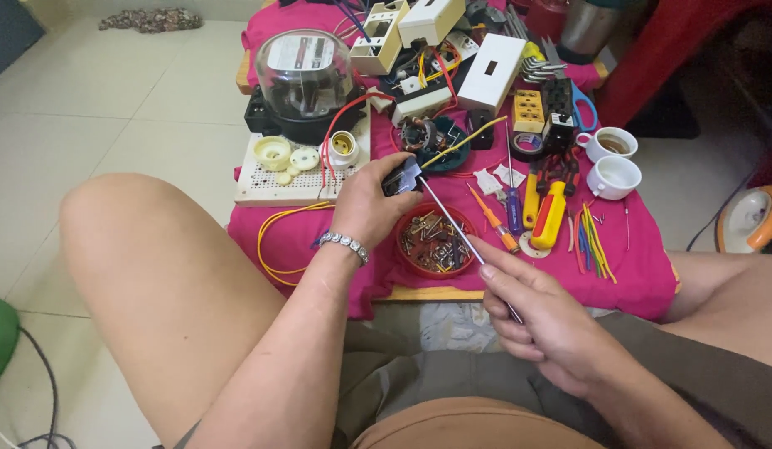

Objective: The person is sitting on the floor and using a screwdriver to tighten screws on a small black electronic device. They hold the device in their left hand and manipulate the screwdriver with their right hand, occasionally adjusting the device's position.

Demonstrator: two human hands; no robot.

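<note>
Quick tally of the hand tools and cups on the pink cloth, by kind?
Screwdrivers: 3 - one in the right hand, tip at the small part in the left hand; orange screwdriver; blue screwdriver
Yellow-handled pliers: 2
White cups: 2
Blue scissors: 1
Red dish of screws: 1
Total: 9

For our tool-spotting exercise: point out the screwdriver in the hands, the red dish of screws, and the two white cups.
screwdriver (452,224), head view, mid-shaft.
red dish (400,249), head view, left rim.
white cups (616,177), head view, nearer cup's body.

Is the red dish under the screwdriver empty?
No, the red dish holds a heap of small metal screws and parts beneath the screwdriver.
</note>
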